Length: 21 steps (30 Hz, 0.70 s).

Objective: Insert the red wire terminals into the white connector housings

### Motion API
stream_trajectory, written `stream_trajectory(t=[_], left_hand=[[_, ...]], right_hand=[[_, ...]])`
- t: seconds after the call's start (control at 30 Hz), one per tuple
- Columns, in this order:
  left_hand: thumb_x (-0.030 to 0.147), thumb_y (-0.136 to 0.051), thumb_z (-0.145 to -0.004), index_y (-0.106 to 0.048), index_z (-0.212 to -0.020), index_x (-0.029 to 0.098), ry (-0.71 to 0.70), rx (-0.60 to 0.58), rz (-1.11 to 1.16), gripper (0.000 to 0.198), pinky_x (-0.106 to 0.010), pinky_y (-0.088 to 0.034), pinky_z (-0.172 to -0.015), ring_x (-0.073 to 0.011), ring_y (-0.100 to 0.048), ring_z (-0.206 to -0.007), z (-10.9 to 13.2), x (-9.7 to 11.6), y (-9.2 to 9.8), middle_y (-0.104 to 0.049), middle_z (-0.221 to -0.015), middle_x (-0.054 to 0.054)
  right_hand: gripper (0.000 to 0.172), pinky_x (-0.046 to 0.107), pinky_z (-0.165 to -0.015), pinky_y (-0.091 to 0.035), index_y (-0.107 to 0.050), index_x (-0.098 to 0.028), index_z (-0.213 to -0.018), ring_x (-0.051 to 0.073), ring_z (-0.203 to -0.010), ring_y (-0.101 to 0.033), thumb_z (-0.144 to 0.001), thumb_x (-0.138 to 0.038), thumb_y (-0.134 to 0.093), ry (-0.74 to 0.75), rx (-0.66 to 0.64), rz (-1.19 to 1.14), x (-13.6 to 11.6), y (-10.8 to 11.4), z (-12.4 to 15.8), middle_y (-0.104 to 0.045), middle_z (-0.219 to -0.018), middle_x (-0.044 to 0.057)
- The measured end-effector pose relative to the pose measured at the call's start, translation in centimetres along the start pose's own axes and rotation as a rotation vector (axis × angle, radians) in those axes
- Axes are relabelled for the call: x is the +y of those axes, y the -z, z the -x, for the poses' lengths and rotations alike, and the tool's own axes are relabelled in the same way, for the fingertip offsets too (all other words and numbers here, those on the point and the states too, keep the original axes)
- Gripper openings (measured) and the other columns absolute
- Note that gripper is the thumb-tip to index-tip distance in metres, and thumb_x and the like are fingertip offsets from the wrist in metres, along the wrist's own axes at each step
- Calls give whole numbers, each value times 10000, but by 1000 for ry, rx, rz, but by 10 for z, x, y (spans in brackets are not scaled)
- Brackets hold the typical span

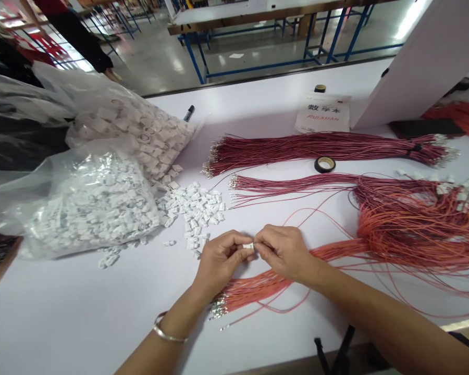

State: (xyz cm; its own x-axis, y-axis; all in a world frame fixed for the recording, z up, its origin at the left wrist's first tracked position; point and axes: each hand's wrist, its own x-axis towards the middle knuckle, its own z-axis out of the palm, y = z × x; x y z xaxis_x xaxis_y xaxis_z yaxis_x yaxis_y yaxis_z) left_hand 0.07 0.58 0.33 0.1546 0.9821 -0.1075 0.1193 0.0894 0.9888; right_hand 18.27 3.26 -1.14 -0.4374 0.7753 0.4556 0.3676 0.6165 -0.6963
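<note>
A slim, shiny silver bangle (168, 337) rings the left wrist (181, 316); right of the bangle, the right hand (284, 252) and forearm (359, 299) are bare.

There are 2 bare hands, 1 left hand (221, 255) and 1 right hand (283, 252), with 1 bracelet (164, 333) and 1 white connector (249, 246) at the fingertips. 2 clear bags hold white pieces: 1 upper bag (62, 78), 1 lower bag (13, 200). Beside them lies 1 loose pile (203, 205), its pieces too many to count. Dark red wires form 2 bundles: 1 thick bundle (297, 148), 1 thinner bundle (289, 182). Also visible: 1 orange bundle (250, 290), 1 marker (188, 113), 1 notebook (323, 122), and 2 tape rolls: 1 nearer roll (318, 166), 1 farther roll (319, 89).
</note>
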Motion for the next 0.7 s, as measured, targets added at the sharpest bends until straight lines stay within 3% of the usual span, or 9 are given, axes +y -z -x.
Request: stream_trajectory(t=[0.23, 0.7], left_hand=[[202, -725, -803, -729, -868, 148, 50, 41, -21, 85, -256, -555, -639, -151, -689, -636, 0, -2, 1, -717, -700, -29], [204, -695, -823, -730, -842, 165, -31, -5, -59, 56, -249, -550, -583, -143, -682, -587, 1, -3, 0, -698, -689, -14]], right_hand=[[117, 202, -558, -368, -632, -189, -792, 86, -565, -510, -864, -163, -543, -69, -5, -54, 0, 4, 0, -621, -692, -11], [159, 221, -566, -365, -566, -188, -759, 109, -582, -486, -882, -129, -484, 14, -36, -64, 4, 0, 1, -565, -663, -7]])
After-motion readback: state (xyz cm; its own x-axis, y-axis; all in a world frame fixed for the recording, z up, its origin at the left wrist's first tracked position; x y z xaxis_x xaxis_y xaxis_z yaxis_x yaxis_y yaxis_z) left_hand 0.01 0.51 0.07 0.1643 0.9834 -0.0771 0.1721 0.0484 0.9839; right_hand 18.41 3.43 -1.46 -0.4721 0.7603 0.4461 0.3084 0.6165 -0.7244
